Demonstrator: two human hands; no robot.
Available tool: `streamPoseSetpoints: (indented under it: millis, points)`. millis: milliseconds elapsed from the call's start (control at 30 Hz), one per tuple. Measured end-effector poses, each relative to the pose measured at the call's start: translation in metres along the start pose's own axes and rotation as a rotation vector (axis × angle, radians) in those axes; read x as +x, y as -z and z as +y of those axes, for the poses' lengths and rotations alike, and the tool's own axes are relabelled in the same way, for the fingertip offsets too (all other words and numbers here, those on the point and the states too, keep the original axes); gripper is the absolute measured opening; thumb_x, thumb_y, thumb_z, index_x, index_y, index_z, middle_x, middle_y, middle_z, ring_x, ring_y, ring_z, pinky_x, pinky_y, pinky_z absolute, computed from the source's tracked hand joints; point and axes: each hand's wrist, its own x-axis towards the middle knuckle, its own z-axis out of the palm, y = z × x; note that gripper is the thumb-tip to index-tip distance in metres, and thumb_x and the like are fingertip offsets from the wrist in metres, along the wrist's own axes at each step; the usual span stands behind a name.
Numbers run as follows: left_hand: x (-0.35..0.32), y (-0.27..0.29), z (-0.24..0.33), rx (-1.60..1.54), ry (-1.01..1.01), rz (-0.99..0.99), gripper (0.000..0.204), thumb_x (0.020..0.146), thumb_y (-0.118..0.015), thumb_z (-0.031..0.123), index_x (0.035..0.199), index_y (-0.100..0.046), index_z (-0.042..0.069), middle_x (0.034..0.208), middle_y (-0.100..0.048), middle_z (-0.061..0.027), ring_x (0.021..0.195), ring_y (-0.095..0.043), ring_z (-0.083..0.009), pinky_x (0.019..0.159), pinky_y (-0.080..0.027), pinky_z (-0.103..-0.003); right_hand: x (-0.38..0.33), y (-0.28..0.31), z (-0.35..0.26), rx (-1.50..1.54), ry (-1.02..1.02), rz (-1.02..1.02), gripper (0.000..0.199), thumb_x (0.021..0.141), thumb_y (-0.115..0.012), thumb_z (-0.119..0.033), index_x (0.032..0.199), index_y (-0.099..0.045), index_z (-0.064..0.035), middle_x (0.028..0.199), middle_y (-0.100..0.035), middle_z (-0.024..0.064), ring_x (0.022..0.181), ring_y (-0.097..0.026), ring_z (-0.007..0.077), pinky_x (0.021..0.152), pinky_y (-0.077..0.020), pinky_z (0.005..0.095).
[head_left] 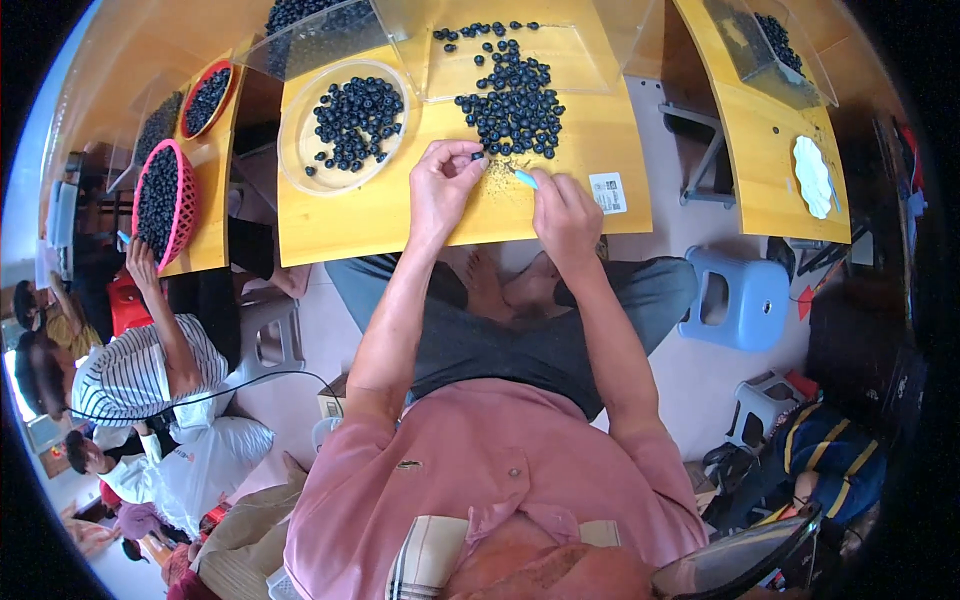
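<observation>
Much of the blue tool (526, 179) is hidden inside the right hand (566, 215), whose grip is closed round it; its tip, pointing toward the left hand (445, 190), is too small to make out. The left hand's grip is narrow, thumb and fingers pinching one black piece (477, 156), partly covered by the fingertips. That piece is held above the bench (330, 222), inward from the middle of its near edge, just beside the loose pile (515, 115). The clear box (385, 22) at the bench's far left corner is cut off by the upper edge of the view, so its dark contents show only in part.

There is one round tray (285, 135) toward the left edge, one rectangular clear tray (590, 62) toward the far right corner, and one white label (608, 193) near the near right corner. The black pieces in the pile and the round tray are too many and too crowded to count.

They are rounded, bead-like and slightly glossy. Both trays are see-through; the bench is smooth yellow, with fine brown crumbs (498, 186) scattered between the hands.
</observation>
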Motion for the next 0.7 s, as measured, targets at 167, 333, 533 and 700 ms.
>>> streamPoseSetpoints:
  millis: [167,333,533,700]
  points:
    - [-0.016,-0.016,-0.016,-0.11,-0.075,0.01,0.02,0.091,-0.081,0.001,0.11,-0.076,-0.002,0.1,-0.068,-0.0023,0.083,-0.064,-0.0076,0.077,-0.055,-0.023,0.005,0.0,-0.003,0.016,0.032,0.03,0.028,0.083,-0.077,-0.007,0.111,-0.073,-0.0098,0.081,-0.058,0.0029,0.073,-0.065,0.0209,0.062,-0.0523,0.0367]
    - [-0.02,-0.019,-0.016,0.04,-0.114,-0.002,0.025,0.091,-0.079,-0.004,0.115,-0.072,-0.001,0.102,-0.068,-0.0025,0.088,-0.065,-0.0077,0.082,-0.055,-0.023,0.004,0.0,-0.001,0.012,0.039,0.018,0.029,0.083,-0.078,-0.01,0.112,-0.072,-0.01,0.081,-0.057,0.0025,0.073,-0.065,0.0213,0.062,-0.0519,0.0378]
    - [-0.024,-0.022,-0.008,-0.002,-0.17,-0.033,0.027,0.092,-0.077,-0.005,0.118,-0.071,-0.001,0.103,-0.069,-0.0032,0.09,-0.066,-0.0089,0.083,-0.056,-0.024,0.004,0.002,-0.002,-0.015,0.067,-0.047,0.025,0.085,-0.077,-0.012,0.11,-0.071,-0.0109,0.081,-0.057,0.0029,0.072,-0.064,0.022,0.06,-0.0513,0.0384]
    - [-0.023,-0.021,-0.009,-0.009,-0.151,-0.048,0.028,0.092,-0.076,-0.007,0.119,-0.071,0.0,0.103,-0.068,-0.0033,0.09,-0.065,-0.0087,0.084,-0.056,-0.024,0.005,0.002,-0.002,0.006,0.08,-0.058,0.025,0.086,-0.076,-0.012,0.111,-0.072,-0.0099,0.079,-0.057,0.0035,0.071,-0.063,0.0225,0.06,-0.0511,0.0388]
